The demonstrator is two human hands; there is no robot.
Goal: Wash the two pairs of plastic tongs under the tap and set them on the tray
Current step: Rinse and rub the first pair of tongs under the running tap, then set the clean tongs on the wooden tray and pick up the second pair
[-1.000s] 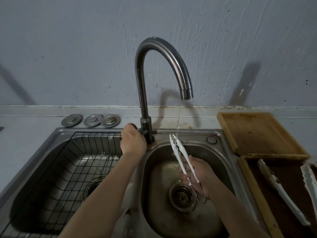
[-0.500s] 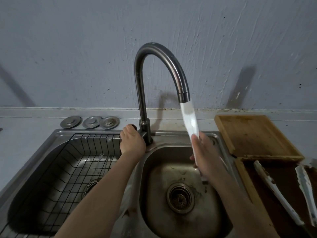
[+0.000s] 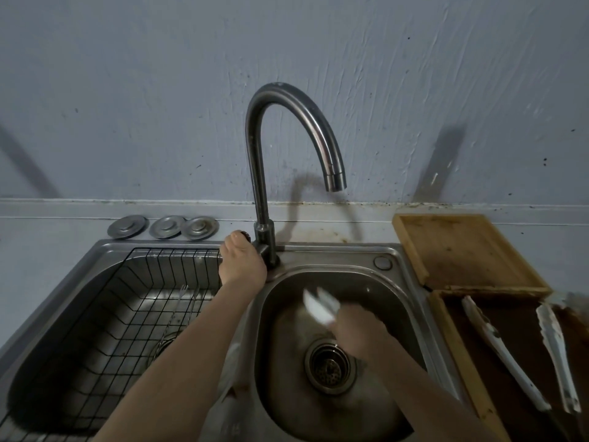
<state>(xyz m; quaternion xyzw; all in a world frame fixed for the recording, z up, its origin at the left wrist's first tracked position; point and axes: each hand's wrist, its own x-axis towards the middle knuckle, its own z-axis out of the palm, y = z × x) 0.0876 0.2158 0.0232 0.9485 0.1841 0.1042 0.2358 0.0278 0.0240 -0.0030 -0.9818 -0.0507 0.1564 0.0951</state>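
My right hand (image 3: 358, 334) grips a pair of white plastic tongs (image 3: 318, 306) low inside the right sink basin (image 3: 392, 301); the tongs are blurred and point up-left. No water comes from the curved tap (image 3: 280, 148). My left hand (image 3: 242, 263) rests on the tap handle at the tap's base. A second pair of white tongs (image 3: 506, 355) lies open on the dark wooden tray (image 3: 446, 333) at the right, its two arms spread apart.
A lighter wooden tray (image 3: 459, 250) stands behind the dark one. The left basin holds a black wire rack (image 3: 127, 314). Three metal drain covers (image 3: 162, 226) lie on the counter behind it. The drain strainer (image 3: 330, 368) sits below my right hand.
The water stream under the spout has stopped. My right hand has dropped with the tongs from under the spout down into the basin. My left hand stays on the handle.
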